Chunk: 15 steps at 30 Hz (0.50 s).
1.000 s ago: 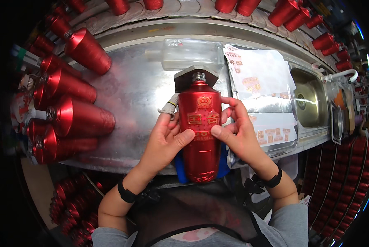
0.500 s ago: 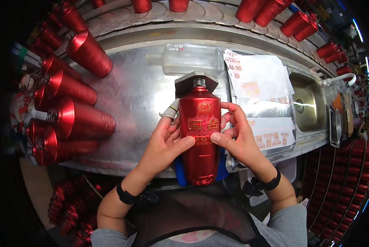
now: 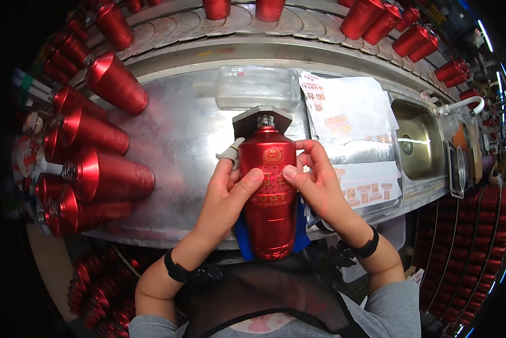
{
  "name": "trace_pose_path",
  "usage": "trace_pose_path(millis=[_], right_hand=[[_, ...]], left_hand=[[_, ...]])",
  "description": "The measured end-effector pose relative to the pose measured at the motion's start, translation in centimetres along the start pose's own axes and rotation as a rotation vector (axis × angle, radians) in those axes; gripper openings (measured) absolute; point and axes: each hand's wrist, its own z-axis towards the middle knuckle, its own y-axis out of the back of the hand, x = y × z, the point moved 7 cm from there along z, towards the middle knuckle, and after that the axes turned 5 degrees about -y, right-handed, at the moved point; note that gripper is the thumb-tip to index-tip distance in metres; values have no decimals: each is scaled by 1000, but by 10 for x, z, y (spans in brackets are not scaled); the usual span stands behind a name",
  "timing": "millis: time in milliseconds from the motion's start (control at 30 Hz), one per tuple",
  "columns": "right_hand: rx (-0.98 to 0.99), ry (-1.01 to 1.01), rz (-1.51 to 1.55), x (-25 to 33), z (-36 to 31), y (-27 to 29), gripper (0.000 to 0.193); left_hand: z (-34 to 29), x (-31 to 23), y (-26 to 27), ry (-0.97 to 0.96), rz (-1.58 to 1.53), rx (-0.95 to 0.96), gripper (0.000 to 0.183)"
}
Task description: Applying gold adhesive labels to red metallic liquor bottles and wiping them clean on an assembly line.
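**Two thumbs on the face of a red bottle**

The red bottle (image 3: 270, 217) lies on the person's side of the clear container (image 3: 258, 90), its neck pointing toward that container and its gold-marked face turned up. The left hand (image 3: 222, 197) is partly curled about one flank, thumb on the marked face, a pale cover (image 3: 228, 151) over one fingertip. The right hand (image 3: 320, 188) mirrors it, thumb on the face and fingers bent along the other flank. Both have hold of the bottle, and the thumbs stand a little apart. Between the neck and the clear container sits a dark angular block (image 3: 246, 124); a blue pad (image 3: 301, 236) shows beside the bottle's lower end. The underside is hidden, so what bears the bottle's weight cannot be told.

The clear container lies on a steel worktop (image 3: 177, 146). Left of it stands a cluster of other red bottles (image 3: 115, 174). Right of it lie printed white sheets (image 3: 354, 107), with a sink (image 3: 419, 155) farther right. Beyond it runs a conveyor (image 3: 309, 23) of overlapping plates, carrying more bottles of the same red.
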Motion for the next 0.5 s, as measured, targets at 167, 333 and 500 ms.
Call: trace_pose_path(millis=[167,333,500], right_hand=[[17,13,28,-1,1,2,45],[58,0,56,0,2,2,47],[22,-3,-13,-1,1,0,54]], left_hand=[[0,-1,0,-23,13,-9,69],[1,0,2,-17,11,-2,70],[1,-1,-1,-15,46,10,74]])
